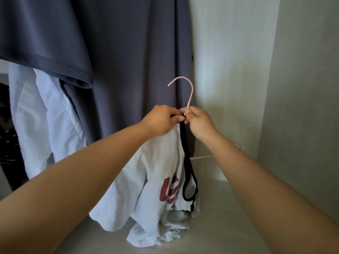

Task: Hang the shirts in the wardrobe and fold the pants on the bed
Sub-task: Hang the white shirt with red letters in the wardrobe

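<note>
Pale wardrobe shelf (229,228) under wht shirt (152,180); rt hand (200,123) holds pink hanger (191,92).

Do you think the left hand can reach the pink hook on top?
Probably yes. The hook sticks up bare just above the left hand, nothing between them. But that hand pinches the shirt, so it would need to let go first.
</note>
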`<control>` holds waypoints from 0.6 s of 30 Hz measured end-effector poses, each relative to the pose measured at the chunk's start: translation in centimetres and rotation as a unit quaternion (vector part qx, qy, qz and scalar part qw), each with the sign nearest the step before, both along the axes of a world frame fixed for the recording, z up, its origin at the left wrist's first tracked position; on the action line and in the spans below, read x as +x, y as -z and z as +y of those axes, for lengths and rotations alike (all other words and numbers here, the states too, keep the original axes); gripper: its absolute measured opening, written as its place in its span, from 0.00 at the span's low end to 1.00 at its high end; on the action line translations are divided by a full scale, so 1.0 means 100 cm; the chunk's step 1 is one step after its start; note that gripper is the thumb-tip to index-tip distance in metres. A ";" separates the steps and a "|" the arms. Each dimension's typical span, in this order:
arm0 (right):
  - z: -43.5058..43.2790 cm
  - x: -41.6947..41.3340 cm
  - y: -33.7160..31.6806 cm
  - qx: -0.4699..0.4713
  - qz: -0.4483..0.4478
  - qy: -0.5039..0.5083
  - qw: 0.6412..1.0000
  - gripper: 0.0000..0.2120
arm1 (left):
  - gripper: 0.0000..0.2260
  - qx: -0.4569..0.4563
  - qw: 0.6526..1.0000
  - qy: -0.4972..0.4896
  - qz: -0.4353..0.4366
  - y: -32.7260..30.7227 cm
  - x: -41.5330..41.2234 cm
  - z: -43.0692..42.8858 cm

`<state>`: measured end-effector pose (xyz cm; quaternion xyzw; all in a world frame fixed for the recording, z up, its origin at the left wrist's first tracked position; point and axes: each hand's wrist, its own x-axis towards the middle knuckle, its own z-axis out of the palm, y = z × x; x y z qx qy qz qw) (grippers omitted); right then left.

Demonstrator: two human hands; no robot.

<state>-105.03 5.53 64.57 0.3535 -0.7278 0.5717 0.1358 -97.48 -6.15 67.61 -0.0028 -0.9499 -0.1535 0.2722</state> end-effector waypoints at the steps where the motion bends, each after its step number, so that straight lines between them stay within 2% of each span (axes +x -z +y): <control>1: 0.002 -0.001 0.004 -0.007 0.040 0.040 0.998 0.12 | 0.09 0.006 1.000 -0.018 0.007 0.001 0.000 -0.002; 3: 0.009 0.000 0.017 -0.062 0.137 0.150 0.977 0.07 | 0.09 0.043 0.997 -0.054 0.032 0.001 0.001 -0.010; 5: 0.015 0.005 0.037 -0.111 0.201 0.194 0.954 0.05 | 0.09 0.087 0.990 -0.083 0.071 0.001 0.002 -0.018; 8: 0.015 0.009 0.076 -0.057 0.209 0.196 0.956 0.17 | 0.10 0.135 0.978 -0.095 0.129 0.001 0.004 -0.027; 9: 0.013 0.008 0.089 -0.021 0.182 0.189 0.965 0.18 | 0.09 0.145 0.975 -0.093 0.143 0.001 0.006 -0.029; 11: 0.009 0.002 0.113 0.075 0.073 0.174 0.979 0.17 | 0.09 0.158 0.970 -0.087 0.164 0.002 0.009 -0.031; 14: 0.005 0.001 0.138 0.164 -0.067 0.155 0.972 0.12 | 0.08 0.164 0.966 -0.078 0.183 0.006 0.013 -0.034; 16: 0.003 0.003 0.146 0.162 -0.117 0.140 0.970 0.08 | 0.08 0.164 0.964 -0.073 0.194 0.010 0.016 -0.036; 18: 0.003 0.003 0.143 0.103 -0.201 0.114 0.967 0.05 | 0.08 0.153 0.964 -0.075 0.206 0.012 0.020 -0.039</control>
